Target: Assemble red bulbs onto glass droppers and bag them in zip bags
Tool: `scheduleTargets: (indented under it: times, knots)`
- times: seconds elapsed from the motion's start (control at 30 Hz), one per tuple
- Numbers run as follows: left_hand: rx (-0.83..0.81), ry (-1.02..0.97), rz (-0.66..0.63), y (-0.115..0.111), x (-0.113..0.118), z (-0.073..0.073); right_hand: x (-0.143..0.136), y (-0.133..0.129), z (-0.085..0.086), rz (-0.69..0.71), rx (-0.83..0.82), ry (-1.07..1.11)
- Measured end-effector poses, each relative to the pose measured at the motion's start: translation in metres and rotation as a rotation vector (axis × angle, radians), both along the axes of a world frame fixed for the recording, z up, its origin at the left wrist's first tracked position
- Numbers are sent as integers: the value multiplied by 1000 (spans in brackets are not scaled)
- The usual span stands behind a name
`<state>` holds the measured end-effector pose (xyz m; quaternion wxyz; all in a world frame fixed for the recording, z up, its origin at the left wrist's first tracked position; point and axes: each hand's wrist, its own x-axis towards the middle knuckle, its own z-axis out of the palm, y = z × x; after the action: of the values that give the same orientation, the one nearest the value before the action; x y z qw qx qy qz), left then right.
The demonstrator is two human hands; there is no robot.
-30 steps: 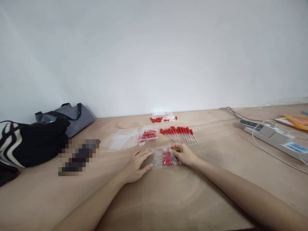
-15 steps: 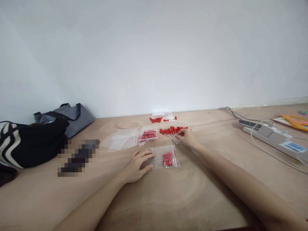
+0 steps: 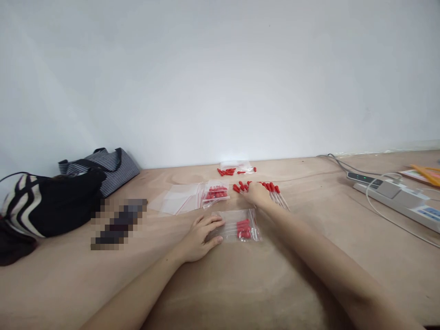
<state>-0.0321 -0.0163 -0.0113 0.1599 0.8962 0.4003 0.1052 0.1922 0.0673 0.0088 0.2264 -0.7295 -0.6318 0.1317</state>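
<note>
A clear zip bag [image 3: 240, 226] holding several red-capped droppers lies flat on the wooden table. My left hand [image 3: 201, 233] rests on the bag's left end, fingers spread, pinning it down. My right hand [image 3: 256, 194] reaches beyond the bag and lies over a row of loose red-capped droppers [image 3: 275, 190]; its fingers are down among them, and whether they grip one is hidden.
A filled zip bag of red caps [image 3: 215, 193] sits beside a stack of empty bags [image 3: 177, 200]. Loose red caps [image 3: 228, 171] lie near the wall. Two fabric bags [image 3: 51, 201] sit at left, a power strip [image 3: 395, 196] with cables at right.
My right hand left the bag's right edge and moved away from me onto the row of droppers. My left hand stayed on the bag.
</note>
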Motion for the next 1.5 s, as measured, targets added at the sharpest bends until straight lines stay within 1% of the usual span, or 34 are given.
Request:
scheduleTargets:
  times: [0.1,0.17,0.23,0.3,0.37,0.47,0.57,0.63,0.73,0.83,0.97,1.2,1.37,1.5]
  knots:
    - [-5,2,1,-1,1,3,18,-17,-1,83,78,72]
    - [0,1,-1,-2,3,6,33,-33,-7,132,129,165]
    - [2,0,0,-3,4,7,48,-51,-18,250,206,532]
    - [-2,5,5,-3,5,8,56,-66,-30,290,255,788]
    - [-5,11,11,-4,5,8,58,-76,-40,264,271,944]
    - [-5,10,15,-4,6,9,51,-80,-48,165,282,1104]
    - [-5,6,16,-4,6,11,41,-77,-49,64,296,1246]
    - [-8,11,16,-4,6,10,36,-76,-48,18,274,1336]
    - [-12,15,22,-3,5,8,30,-78,-46,22,188,1421]
    - [-7,4,33,-2,3,4,26,-81,-46,107,91,1389]
    - [2,-8,32,-1,3,1,22,-84,-45,208,15,1230]
    - [12,-22,24,-1,3,3,16,-76,-43,311,-152,1046]
    - [1,-30,41,-2,4,5,22,-72,-46,351,-156,929]
    - [-12,-31,29,-2,4,4,25,-73,-46,510,-98,767]
